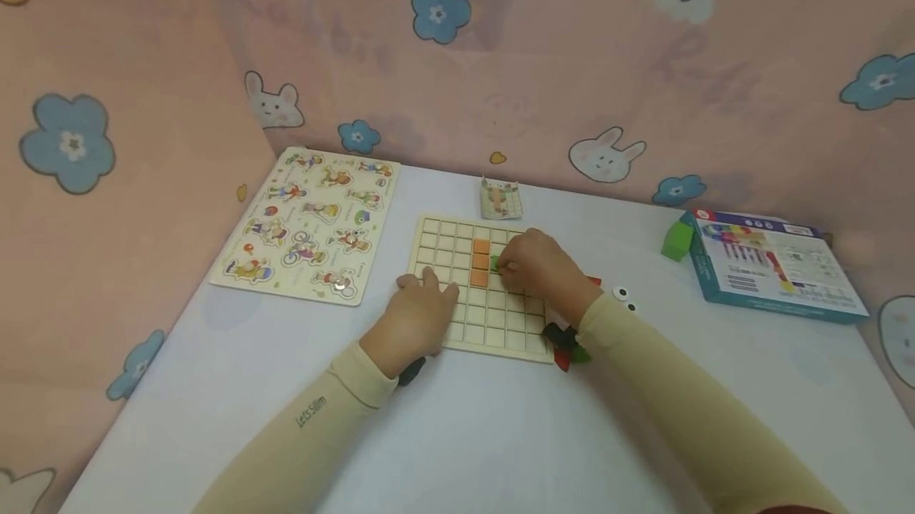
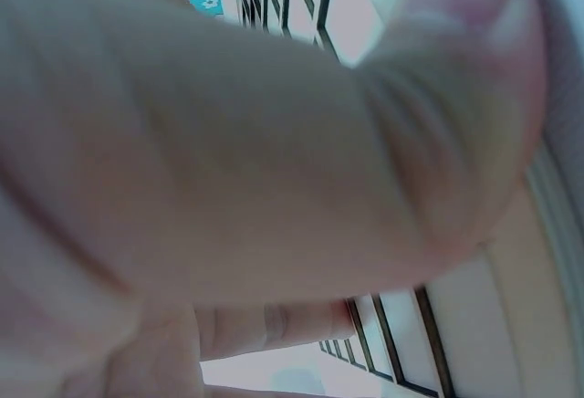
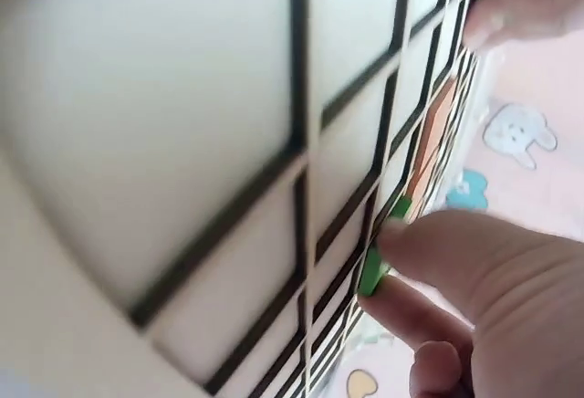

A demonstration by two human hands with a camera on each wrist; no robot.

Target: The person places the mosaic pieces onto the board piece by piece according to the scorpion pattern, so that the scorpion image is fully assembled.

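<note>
The right hand pinches a small green block. The left hand, fingers apart, hides part of the pale wooden grid board beside a colourful picture board.

i see a white table before me. on its left side lies a puzzle board with pictures, and in the middle a wooden grid board. behind this one is a small creased card. to the right there are two eye-like discs, then a green block, which is just beside a box.
</note>
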